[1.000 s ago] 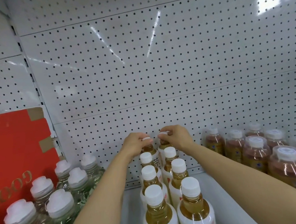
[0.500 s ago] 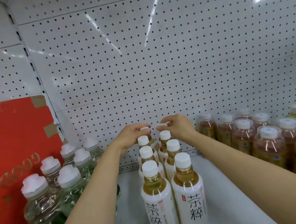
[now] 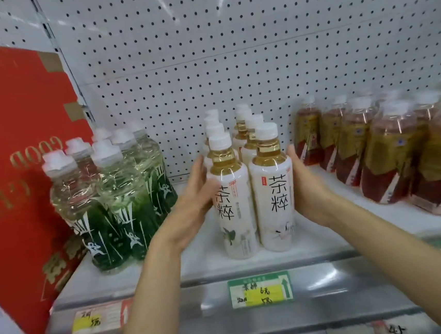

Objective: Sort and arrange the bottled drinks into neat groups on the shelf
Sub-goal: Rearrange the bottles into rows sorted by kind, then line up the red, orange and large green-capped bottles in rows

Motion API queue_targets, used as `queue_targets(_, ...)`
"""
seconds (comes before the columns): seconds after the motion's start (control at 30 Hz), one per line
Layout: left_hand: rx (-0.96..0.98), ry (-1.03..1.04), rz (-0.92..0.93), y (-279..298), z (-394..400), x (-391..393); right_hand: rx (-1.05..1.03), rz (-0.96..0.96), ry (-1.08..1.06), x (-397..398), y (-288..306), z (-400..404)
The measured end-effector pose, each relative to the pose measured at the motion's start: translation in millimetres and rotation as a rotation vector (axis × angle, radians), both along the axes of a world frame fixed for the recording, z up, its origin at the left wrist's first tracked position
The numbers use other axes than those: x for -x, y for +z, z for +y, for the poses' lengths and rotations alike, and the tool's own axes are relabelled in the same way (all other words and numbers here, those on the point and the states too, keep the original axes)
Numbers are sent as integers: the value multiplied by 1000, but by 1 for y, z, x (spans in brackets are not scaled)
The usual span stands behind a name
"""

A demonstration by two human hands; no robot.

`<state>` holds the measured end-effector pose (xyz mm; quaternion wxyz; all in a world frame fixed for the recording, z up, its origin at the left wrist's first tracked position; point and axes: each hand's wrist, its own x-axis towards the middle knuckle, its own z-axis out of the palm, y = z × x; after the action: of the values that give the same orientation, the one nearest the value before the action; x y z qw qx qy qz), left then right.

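Tea bottles (image 3: 245,180) stand in two rows on the shelf (image 3: 355,237); my left hand (image 3: 192,196) and right hand (image 3: 307,188) press flat, open-palmed, against their sides.

White-labelled amber tea bottles (image 3: 272,202), black characters. Green-patterned clear bottles (image 3: 110,204) at 9 o'clock; red-gold bottles (image 3: 386,161) at 3 o'clock.

Both hands have come forward from the back bottle caps: the left hand (image 3: 190,196) and right hand (image 3: 307,185) now press flat against the sides of the two front tea bottles (image 3: 252,201).
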<state>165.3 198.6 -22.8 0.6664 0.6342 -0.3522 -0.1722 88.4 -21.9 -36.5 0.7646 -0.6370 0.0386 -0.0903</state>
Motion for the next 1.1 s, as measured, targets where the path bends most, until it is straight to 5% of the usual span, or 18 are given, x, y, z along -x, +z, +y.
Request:
queue_targets(0.6,-161,47,-58,-11,1,22,-39,41,-249,7,-6,37)
queue_targets(0.83,-15,213,-94,-3,-6,44,339,-60,-342,32,-14,30)
queue_targets(0.97,-69,589,-415,3,-12,69,758,-109,-545,63,-25,6)
queue_targets(1.1,77,810,-1056,19,-31,104,1020,-213,-771,98,-25,-20)
